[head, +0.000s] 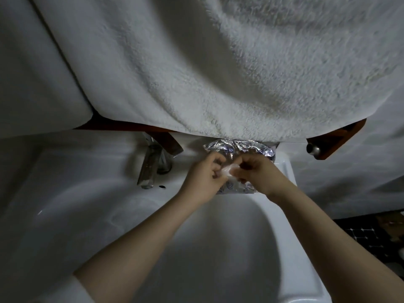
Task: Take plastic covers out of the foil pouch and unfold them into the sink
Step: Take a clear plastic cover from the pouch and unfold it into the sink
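Both hands meet over the back rim of the white sink (65,193), toward its right rear corner. The left hand (202,180) and the right hand (260,177) each pinch a small crumpled clear plastic cover (227,170) between curled fingers (215,165), holding it between them. Under and behind the hands lies the crinkled foil pouch (238,147), resting on the rim beneath the hanging edge of a white towel (240,73). A chrome faucet (150,167) stands to the left of the pouch.
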A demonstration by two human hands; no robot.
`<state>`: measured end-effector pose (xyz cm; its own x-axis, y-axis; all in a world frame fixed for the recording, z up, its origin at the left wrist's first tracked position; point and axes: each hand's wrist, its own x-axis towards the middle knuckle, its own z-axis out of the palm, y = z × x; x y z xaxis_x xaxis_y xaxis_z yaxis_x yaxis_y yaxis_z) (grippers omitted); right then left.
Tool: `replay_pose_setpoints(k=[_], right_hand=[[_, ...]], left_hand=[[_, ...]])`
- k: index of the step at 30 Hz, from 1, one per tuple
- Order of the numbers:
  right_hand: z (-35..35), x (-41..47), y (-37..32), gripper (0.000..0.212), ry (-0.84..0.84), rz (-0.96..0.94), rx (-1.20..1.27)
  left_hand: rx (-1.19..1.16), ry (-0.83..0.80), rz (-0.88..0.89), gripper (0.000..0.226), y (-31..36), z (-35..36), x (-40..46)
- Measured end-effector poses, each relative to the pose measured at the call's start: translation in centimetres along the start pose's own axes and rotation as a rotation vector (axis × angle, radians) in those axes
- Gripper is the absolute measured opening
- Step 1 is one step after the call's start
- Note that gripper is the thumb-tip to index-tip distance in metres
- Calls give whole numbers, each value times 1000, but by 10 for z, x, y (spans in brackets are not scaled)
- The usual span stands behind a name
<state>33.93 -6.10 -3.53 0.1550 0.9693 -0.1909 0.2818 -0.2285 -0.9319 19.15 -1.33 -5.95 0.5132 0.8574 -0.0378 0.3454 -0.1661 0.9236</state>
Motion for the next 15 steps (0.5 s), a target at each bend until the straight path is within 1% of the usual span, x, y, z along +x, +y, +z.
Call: replay_pose_setpoints(k=[2,3,5,6,7,8,9,12,15], right_hand=[[-6,3,6,18,121,15,94],[-11,6,9,17,160,20,126],[-18,8,14,16,179,39,142],[-20,9,17,14,169,47,127],[-24,12,20,14,157,52,99],[-25,13,22,14,148,57,59],[-26,15,27,13,139,65,19],[-24,17,38,6,106,85,-47],[-19,15,42,8,71,78,-36]], left_hand=[[52,25,24,44,-4,4,8],[100,71,41,49,-6,5,14],[217,206,39,47,-9,2,26],[279,262,-1,43,-10,0,32],[334,283,-71,42,-10,-1,40],[367,271,-134,43,-10,-2,45],[376,240,-154,44,-11,-2,49],[318,137,-57,38,-15,-2,57],[315,133,-14,35,-21,-6,56]])
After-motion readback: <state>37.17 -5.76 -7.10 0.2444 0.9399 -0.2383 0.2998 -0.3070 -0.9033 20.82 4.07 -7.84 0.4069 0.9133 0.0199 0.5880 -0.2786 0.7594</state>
